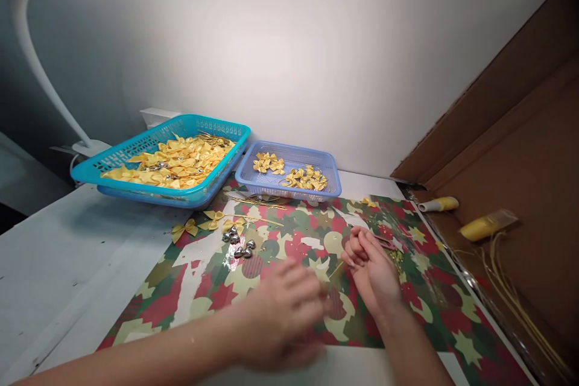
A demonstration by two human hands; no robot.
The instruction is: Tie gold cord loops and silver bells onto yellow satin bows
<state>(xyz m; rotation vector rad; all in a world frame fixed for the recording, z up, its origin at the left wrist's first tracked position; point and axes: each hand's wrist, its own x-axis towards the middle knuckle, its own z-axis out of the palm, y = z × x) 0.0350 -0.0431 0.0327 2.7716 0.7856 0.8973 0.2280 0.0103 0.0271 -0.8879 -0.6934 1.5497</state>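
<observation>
My left hand (283, 307) hovers low over a red, green and cream patterned sheet (199, 289); it is smeared by motion and its fingers do not show clearly. My right hand (371, 265) rests on the sheet with its fingers curled together, and a thin yellow strand pokes out near its fingertips. Several small silver bells (239, 242) lie on the sheet ahead of my left hand. Loose yellow ribbon bows (199, 224) lie just beyond the bells.
A turquoise basket (136, 154) heaped with yellow bows and bells stands at the back left. A smaller blue basket (332, 175) with several bows sits beside it. Two yellow-handled tools (486, 226) and straw strands lie on cardboard at the right. A white lamp arm (40, 72) curves at far left.
</observation>
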